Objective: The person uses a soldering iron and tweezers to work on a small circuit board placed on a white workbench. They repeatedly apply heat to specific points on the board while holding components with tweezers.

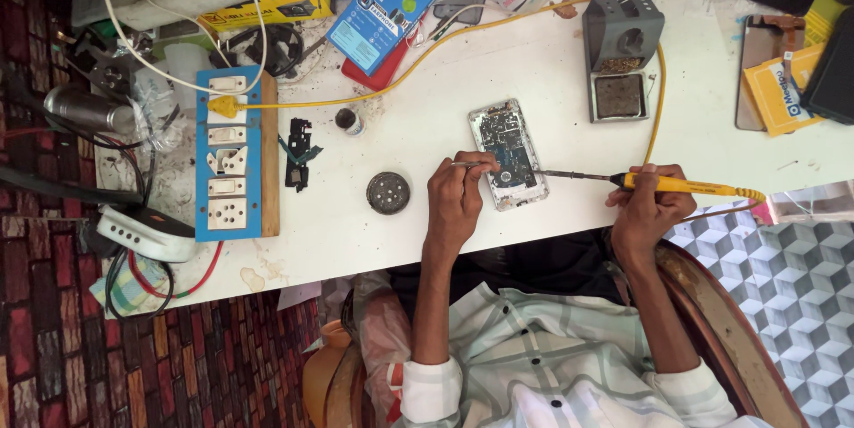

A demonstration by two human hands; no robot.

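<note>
An opened phone (505,154) with its circuit board bare lies on the white table (427,125) in front of me. My left hand (456,204) rests at the phone's left edge, pinching thin metal tweezers (471,164) whose points lie over the board. My right hand (648,210) grips a yellow soldering iron (685,185) to the right of the phone. The iron's metal tip (560,174) reaches left to the phone's lower right edge. A yellow cord (658,99) runs up from the iron.
A grey soldering stand (623,54) sits behind the phone. At left are a blue switch-and-socket board (229,152), a round dark tin (388,192), a small pot (349,119) and a black phone part (298,154). Boxes (387,5) and phones (756,72) crowd the far side.
</note>
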